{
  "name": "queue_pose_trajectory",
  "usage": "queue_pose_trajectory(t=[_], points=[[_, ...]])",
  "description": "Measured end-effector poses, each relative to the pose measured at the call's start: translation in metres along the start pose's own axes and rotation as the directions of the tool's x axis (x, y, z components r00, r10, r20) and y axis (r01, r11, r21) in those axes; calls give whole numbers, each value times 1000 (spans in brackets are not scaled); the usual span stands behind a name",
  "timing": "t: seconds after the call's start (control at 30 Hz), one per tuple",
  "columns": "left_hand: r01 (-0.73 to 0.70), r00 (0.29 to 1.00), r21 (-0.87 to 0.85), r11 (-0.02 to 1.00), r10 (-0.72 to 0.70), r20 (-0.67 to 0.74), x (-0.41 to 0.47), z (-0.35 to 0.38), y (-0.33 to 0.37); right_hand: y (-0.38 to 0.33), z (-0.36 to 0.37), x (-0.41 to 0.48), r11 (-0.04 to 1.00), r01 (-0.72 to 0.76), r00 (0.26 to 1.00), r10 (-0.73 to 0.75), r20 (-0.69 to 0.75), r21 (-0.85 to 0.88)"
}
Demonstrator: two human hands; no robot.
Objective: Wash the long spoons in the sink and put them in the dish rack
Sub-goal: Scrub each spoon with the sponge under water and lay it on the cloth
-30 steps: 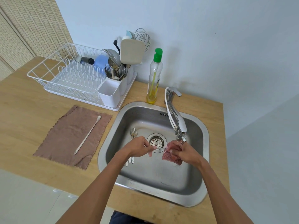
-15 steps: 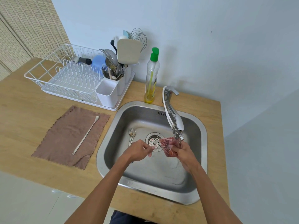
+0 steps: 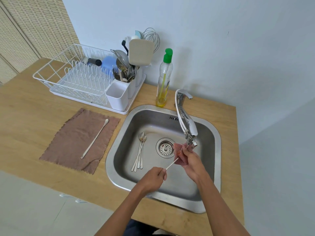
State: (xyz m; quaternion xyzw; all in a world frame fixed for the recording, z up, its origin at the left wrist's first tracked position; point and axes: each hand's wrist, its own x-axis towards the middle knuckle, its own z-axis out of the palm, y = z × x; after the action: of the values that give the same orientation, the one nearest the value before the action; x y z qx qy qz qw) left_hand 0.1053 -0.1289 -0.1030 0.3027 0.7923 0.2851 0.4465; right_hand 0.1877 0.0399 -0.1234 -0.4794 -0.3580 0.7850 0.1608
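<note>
Over the steel sink (image 3: 119,143), my left hand (image 3: 153,180) pinches the handle end of a long thin spoon (image 3: 171,165). The spoon's far end is buried in a pink mesh scrubber (image 3: 179,155) that my right hand (image 3: 191,161) grips just under the tap's spout (image 3: 190,133). Several more long spoons (image 3: 139,155) lie together on the sink floor, left of the drain (image 3: 165,147). One pale long spoon (image 3: 95,137) rests on the brown cloth (image 3: 71,143). The white wire dish rack (image 3: 71,79) stands at the back left.
White cutlery holders (image 3: 117,97) with utensils sit at the rack's right end. A dish soap bottle (image 3: 164,79) with a green cap stands behind the sink, next to the tap lever (image 3: 183,94). The wooden counter (image 3: 25,113) ends close to the sink's front rim.
My left hand has drawn back toward me, pulling the spoon's handle out of the scrubber. The right hand has stayed under the spout with the scrubber.
</note>
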Motion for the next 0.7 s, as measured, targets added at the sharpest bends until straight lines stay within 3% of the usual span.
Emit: queue_pose_trajectory(t=[0.2, 0.33, 0.43, 0.6, 0.7], points=[[-54, 995, -33, 998, 51, -86, -6, 7, 3, 3, 14, 3, 988, 83, 991, -95, -89, -132], [-32, 993, -56, 998, 26, -114, -6, -1, 0, 0, 27, -2, 999, 41, 999, -41, 0, 7], [-26, 998, -104, 994, 19, -61, -8, -8, -4, -2, 29, -2, 997, 50, 999, -50, 2, -51], [-20, 996, -242, 970, 42, 83, -11, -9, 7, -3, 41, -4, 977, 115, 966, -152, -207, -178], [-4, 996, -267, 964, 26, 79, -9, -9, 9, -1, 50, -8, 992, 89, 989, -99, -113, -90]])
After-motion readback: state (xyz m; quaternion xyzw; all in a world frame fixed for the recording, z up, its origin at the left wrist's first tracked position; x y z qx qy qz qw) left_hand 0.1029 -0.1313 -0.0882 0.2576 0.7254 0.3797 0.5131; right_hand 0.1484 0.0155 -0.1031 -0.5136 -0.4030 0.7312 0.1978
